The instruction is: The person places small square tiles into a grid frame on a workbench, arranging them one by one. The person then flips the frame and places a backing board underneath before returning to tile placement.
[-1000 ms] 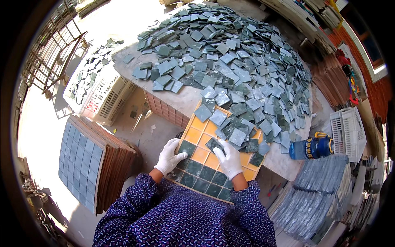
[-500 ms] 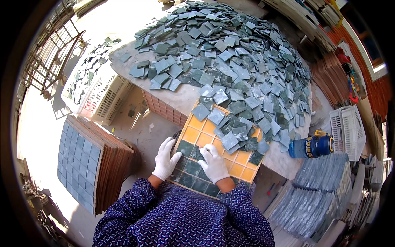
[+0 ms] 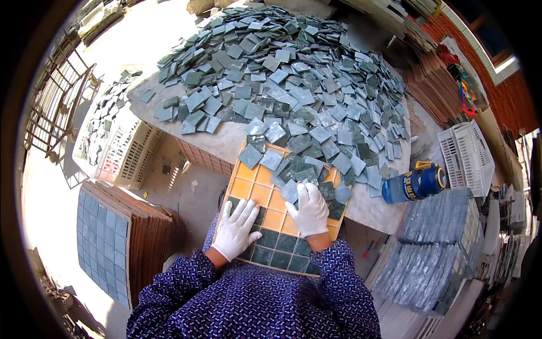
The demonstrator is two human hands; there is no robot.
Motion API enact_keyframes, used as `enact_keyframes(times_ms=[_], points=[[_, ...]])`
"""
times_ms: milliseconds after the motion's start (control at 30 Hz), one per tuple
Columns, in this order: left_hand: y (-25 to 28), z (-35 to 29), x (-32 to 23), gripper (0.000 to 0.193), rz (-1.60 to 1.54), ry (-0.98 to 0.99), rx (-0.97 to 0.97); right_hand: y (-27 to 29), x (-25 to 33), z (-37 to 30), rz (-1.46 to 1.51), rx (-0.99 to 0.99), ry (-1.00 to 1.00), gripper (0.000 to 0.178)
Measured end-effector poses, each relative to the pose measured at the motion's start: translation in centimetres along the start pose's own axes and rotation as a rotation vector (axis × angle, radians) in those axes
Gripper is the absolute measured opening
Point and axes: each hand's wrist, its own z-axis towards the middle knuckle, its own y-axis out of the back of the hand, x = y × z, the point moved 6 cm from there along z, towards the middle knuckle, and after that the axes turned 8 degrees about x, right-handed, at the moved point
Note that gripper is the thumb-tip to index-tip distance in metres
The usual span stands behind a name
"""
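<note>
An orange-yellow grid board [image 3: 261, 194] with square cells lies tilted before me, its top end reaching onto the tile-covered table. Dark green stone tiles [image 3: 285, 243] fill the cells nearest my body. White-gloved, my left hand [image 3: 236, 230] rests flat over the board's left side, fingers stretched across dark tiles. My right hand [image 3: 310, 213], also gloved, reaches over the board's middle. Its fingertips touch the loose tiles heaped on the upper part, beside a grey-green tile [image 3: 289, 191]; the thumb stands apart from the fingers. No tile shows clearly within its grasp.
A large heap of loose square tiles [image 3: 271, 73] covers the table [image 3: 169, 121]. Left stand a white crate [image 3: 130, 152] and a stack of tiled sheets [image 3: 104, 243]. At right are a blue bottle [image 3: 412, 183], white baskets [image 3: 466, 161] and stacked grey tile sheets [image 3: 432, 248].
My right hand has moved from the dark tile row up and right to the loose tiles. My left hand has slid from the board's edge onto its tiles. The whole view has shifted slightly.
</note>
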Motion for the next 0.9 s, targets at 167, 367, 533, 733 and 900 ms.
enact_keyframes(times_ms=[167, 367, 533, 733, 900], points=[[0.2, -2.8, -0.2, 0.068, -0.06, -0.007, 0.014, -0.1, 0.6, -1.3, 0.393, 0.128, -0.038, 0.03], [1.3, -2.3, -0.4, 0.06, -0.189, 0.004, -0.077, -2.1, 1.5, -2.7, 0.545, 0.157, -0.022, 0.019], [0.5, 0.2, -1.7, 0.061, -0.184, -0.029, -0.112, -3.3, 2.3, -3.9, 0.489, 0.233, -0.079, 0.019], [-0.7, 2.4, -2.1, 0.064, -0.082, -0.122, -0.06, 0.5, 0.1, -3.1, 0.248, -0.037, -0.147, 0.039], [-0.2, 3.5, -2.7, 0.064, -0.088, -0.286, -0.006, 0.0, -0.2, -1.4, 0.088, -0.076, -0.076, 0.049]])
